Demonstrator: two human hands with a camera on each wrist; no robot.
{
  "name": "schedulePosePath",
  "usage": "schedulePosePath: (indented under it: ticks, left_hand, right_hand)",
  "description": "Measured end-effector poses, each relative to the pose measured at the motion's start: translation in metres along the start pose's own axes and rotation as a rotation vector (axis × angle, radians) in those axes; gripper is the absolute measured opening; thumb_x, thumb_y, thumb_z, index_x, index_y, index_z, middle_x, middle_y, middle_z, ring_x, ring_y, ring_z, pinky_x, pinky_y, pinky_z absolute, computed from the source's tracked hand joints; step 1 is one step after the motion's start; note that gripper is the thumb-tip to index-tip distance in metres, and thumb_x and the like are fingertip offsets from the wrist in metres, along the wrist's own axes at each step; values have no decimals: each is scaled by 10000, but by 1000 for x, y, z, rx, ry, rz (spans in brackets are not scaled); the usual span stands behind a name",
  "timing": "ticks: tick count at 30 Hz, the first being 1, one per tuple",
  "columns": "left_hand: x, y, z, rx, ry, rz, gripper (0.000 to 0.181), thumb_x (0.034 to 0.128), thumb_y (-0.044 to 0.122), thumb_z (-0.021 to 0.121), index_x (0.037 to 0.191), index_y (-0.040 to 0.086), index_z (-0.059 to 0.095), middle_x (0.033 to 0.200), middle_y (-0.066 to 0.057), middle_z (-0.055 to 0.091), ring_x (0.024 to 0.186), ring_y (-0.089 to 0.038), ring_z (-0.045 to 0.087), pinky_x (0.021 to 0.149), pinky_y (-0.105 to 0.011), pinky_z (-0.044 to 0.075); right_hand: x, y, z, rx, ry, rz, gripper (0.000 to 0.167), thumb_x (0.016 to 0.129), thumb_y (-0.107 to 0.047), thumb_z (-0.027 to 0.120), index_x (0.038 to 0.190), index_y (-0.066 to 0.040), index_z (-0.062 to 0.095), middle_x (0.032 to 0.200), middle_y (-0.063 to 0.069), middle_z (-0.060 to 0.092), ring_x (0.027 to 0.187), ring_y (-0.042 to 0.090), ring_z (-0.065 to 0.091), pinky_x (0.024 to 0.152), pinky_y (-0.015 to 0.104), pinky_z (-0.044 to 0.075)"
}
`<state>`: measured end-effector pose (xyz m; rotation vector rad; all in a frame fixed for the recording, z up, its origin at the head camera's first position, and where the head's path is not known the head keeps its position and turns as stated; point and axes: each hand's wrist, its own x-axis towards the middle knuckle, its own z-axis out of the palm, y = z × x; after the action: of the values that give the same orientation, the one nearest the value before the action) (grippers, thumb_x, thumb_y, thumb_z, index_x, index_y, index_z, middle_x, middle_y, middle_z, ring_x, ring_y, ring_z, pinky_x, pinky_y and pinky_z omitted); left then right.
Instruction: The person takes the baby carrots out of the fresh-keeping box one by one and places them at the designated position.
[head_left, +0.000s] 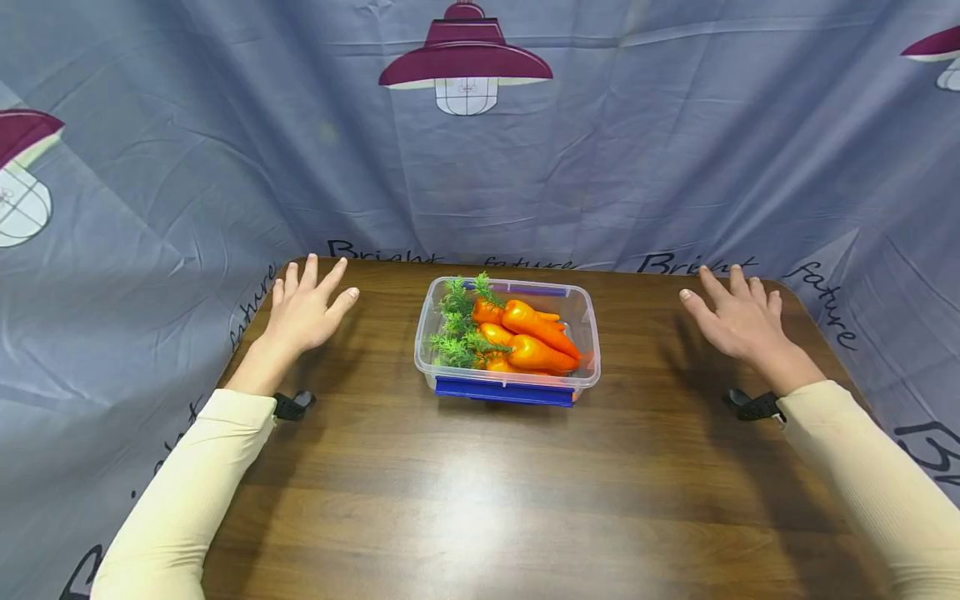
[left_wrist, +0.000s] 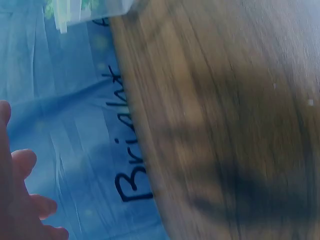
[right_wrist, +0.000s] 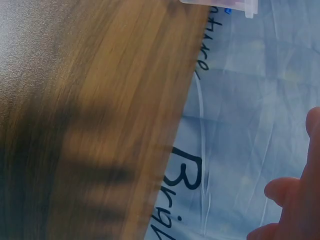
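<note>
A clear plastic box (head_left: 423, 337) with blue clips stands near the table's back edge, in the middle of the head view. Inside it lie several orange carrots (head_left: 536, 354) with green leafy tops (head_left: 453, 329) toward the left. Well to the left of the box, my left hand (head_left: 303, 312) is held with spread fingers and holds nothing. On the far right my right hand (head_left: 742, 317) has its fingers spread too, touching no object. Each wrist view catches a corner of the box at its top and some fingertips at one side.
The brown wooden table (head_left: 360, 500) carries the box. Grey-blue curtains (head_left: 600, 167) printed with lamps and lettering hang behind it and along both sides. Each wrist wears a black strap (head_left: 295, 406). Shadows of the hands fall on the wood.
</note>
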<state>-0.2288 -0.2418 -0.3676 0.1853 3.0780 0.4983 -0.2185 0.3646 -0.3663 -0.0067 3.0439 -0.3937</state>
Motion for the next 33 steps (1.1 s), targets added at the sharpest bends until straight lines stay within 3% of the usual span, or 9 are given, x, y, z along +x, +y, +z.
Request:
schedulePosePath:
  ticks: [11,23,33]
  left_hand:
    - [0,27,23,-149,-40,78,666,1067,535,359,1648,256,187,1705,-252,8,1556,-532,-35,1234,-732,-5]
    - [0,53,58,-365,-40,184,583,1079,353,466,1617,190,311,1693,-266,120,1543,-538,124,1217,-738,161]
    - [0,69,72,-514,-57,203,564,1086,298,459,1611,149,317,1686,-254,174,1561,-456,183,1212,-717,227]
  right_hand:
    - [3,-6,-1,4,-6,-18,836,1024,-684,137,1648,-129,96,1615,424,-43,1434,707,-12,1113,837,-49]
    - [5,-4,5,8,-3,-24,819,1033,-665,143,1645,-121,126,1606,440,12,1425,719,16,1108,845,-40]
    - [4,-1,7,6,-2,-19,813,1034,-659,138,1643,-121,133,1603,442,56,1425,715,42,1105,849,-26]
